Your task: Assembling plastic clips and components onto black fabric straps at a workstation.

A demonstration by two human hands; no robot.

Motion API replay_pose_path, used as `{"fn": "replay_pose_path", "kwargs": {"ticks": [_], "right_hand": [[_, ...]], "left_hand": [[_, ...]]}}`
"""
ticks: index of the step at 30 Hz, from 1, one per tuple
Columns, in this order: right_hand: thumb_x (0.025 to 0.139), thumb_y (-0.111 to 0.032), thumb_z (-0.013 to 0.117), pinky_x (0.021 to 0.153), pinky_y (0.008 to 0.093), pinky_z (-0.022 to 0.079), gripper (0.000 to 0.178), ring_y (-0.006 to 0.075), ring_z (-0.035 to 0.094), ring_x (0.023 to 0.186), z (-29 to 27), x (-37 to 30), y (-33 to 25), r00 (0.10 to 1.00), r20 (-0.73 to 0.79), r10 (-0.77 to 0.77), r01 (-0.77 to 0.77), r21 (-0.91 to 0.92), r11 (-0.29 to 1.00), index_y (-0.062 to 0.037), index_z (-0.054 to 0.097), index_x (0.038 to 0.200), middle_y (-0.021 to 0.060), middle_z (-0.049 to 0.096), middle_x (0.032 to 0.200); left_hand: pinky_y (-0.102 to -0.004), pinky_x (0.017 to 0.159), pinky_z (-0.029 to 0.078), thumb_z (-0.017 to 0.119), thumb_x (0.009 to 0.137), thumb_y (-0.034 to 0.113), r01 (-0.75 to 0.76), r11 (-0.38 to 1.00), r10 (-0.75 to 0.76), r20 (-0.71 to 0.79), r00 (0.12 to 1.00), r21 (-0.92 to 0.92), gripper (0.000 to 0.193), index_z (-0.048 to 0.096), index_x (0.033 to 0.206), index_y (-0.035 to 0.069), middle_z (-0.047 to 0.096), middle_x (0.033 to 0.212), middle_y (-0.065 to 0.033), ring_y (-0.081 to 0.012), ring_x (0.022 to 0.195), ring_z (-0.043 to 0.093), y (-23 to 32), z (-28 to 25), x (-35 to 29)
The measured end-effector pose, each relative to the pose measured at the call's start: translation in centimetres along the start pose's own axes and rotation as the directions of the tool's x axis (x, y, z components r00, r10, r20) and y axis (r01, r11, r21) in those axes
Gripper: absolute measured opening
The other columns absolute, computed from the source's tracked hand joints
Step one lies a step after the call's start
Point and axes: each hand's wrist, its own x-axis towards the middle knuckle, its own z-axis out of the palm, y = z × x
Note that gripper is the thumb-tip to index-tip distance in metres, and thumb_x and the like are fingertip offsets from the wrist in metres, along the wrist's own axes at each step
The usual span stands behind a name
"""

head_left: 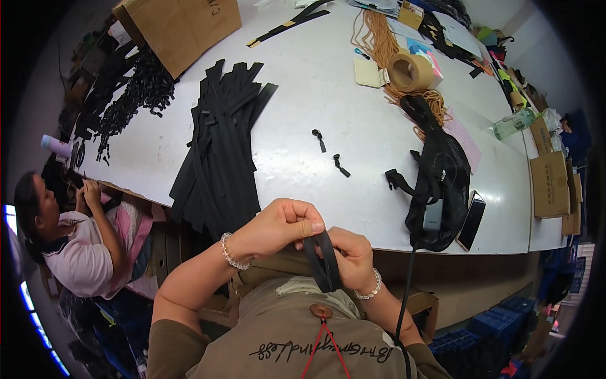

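A black zipper tape (323, 268) is bent into a hanging loop in front of my body, just off the table's near edge. My left hand (285, 226) pinches its upper end between thumb and fingers. My right hand (351, 256) is closed on the tape's other side, close to the left one; its fingertips are partly hidden behind the tape. Two small black zipper sliders (318, 140) with pull tabs lie on the white table beyond my hands. To the left of them, a thick heap of black zipper tapes (221, 145) reaches the near edge.
A black waist bag (445, 183) and a phone (471, 221) lie at the right. Behind them are a tape roll (410, 71), orange cords (377, 38) and a bottle (514, 124). Black sliders (142, 88) spill from a paper bag (183, 31). A co-worker (82, 237) sits left.
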Motion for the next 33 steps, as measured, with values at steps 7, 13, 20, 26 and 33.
{"fn": "replay_pose_path", "kwargs": {"ticks": [7, 13, 20, 26, 33], "right_hand": [[0.077, 0.001, 0.054, 0.056, 0.031, 0.044, 0.011, 0.0249, 0.056, 0.062, -1.1, -3.0, 0.5, 0.947, 0.283, -0.153, 0.149, 0.034, 0.988, 0.0011, 0.061, 0.085, 0.0114, 0.057, 0.07], [0.09, -0.01, 0.053, 0.06, 0.0235, 0.041, 0.017, 0.0114, 0.052, 0.067, -0.7, -4.8, 3.4, 0.992, 0.105, 0.067, -0.09, 0.234, 0.968, 0.0049, 0.06, 0.087, 0.0053, 0.057, 0.076], [0.089, -0.012, 0.057, 0.054, 0.0188, 0.04, 0.016, 0.0051, 0.051, 0.062, 0.3, -4.5, 4.0, 0.971, -0.08, 0.224, -0.177, 0.387, 0.905, 0.0023, 0.063, 0.083, 0.0026, 0.062, 0.077], [0.089, -0.014, 0.058, 0.055, 0.0185, 0.04, 0.017, 0.0045, 0.051, 0.062, 0.6, -4.5, 4.5, 0.98, -0.04, 0.195, -0.165, 0.385, 0.908, 0.0018, 0.063, 0.087, 0.001, 0.061, 0.077], [0.088, -0.002, 0.051, 0.06, 0.0223, 0.042, 0.011, 0.009, 0.052, 0.066, 2.3, -2.5, 3.7, 0.996, -0.028, 0.08, -0.074, 0.166, 0.983, 0.0027, 0.06, 0.092, 0.0029, 0.058, 0.076]], "left_hand": [[-0.0159, 0.05, 0.039, 0.057, 0.089, 0.014, -0.137, 0.99, 0.13, -0.212, 0.969, -0.02, 0.013, 0.061, 0.082, 0.004, 0.058, 0.07, 0.0014, -0.0031, 0.056, 0.047, 0.5, -4.3, -0.8], [-0.0182, 0.052, 0.04, 0.053, 0.093, 0.029, -0.074, 0.983, 0.029, -0.256, 0.966, -0.165, 0.03, 0.06, 0.085, 0.001, 0.053, 0.065, 0.0019, -0.0055, 0.054, 0.043, -0.5, -3.3, -0.2], [-0.0194, 0.059, 0.045, 0.065, 0.083, 0.011, -0.216, 0.969, 0.242, -0.285, 0.928, 0.12, 0.012, 0.065, 0.083, 0.0, 0.058, 0.071, 0.0, -0.0049, 0.064, 0.054, -1.3, -0.3, -0.4], [-0.019, 0.058, 0.045, 0.064, 0.084, 0.012, -0.27, 0.926, 0.344, -0.298, 0.89, 0.263, 0.013, 0.065, 0.082, -0.001, 0.058, 0.072, 0.0009, -0.0044, 0.064, 0.054, -1.2, -0.2, -0.7], [-0.0192, 0.056, 0.047, 0.056, 0.091, 0.015, -0.399, 0.901, 0.272, -0.494, 0.826, -0.172, 0.012, 0.058, 0.084, 0.005, 0.059, 0.072, 0.002, -0.004, 0.061, 0.055, -2.8, 0.3, 1.0]]}}
